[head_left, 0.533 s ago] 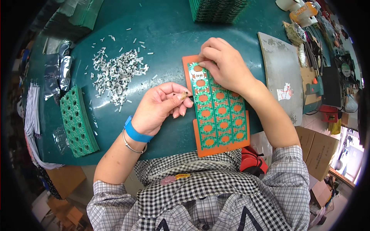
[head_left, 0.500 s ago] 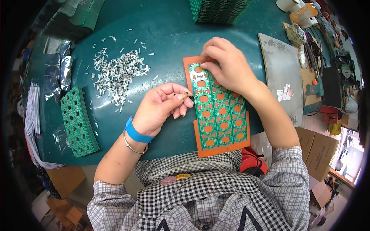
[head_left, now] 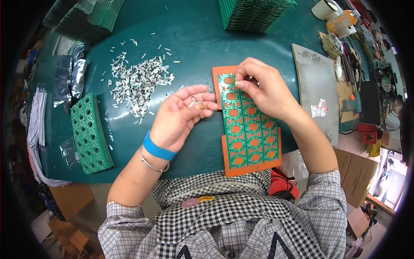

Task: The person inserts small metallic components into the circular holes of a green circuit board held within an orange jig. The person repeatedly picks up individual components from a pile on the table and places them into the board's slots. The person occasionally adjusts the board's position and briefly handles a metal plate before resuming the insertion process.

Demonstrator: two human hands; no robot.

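Note:
My left hand (head_left: 179,110) is turned palm up left of the circuit board panel. Its thumb lies against small whitish pieces (head_left: 196,104) resting on the curled fingers. My right hand (head_left: 268,90) is bent over the panel's far end, thumb and forefinger pinched together near the top holes; anything between the tips is too small to make out. The green circuit board panel (head_left: 244,141), with rows of round cut-outs, lies on an orange board (head_left: 254,170). Left of it, a loose pile of small white-and-dark strips (head_left: 139,82) spreads over the table.
A stack of green panels (head_left: 91,134) stands at the left beside bundled white wires (head_left: 38,118) and silvery bags (head_left: 71,77). More panels are stacked at the far side (head_left: 254,15). A grey metal plate (head_left: 317,82) lies right, with tools and tape rolls beyond.
My left hand has loosened from a pinch and rolled palm up, showing the small pieces. The right fingertips have shifted slightly nearer and rightward over the panel. The whole view has shifted a little.

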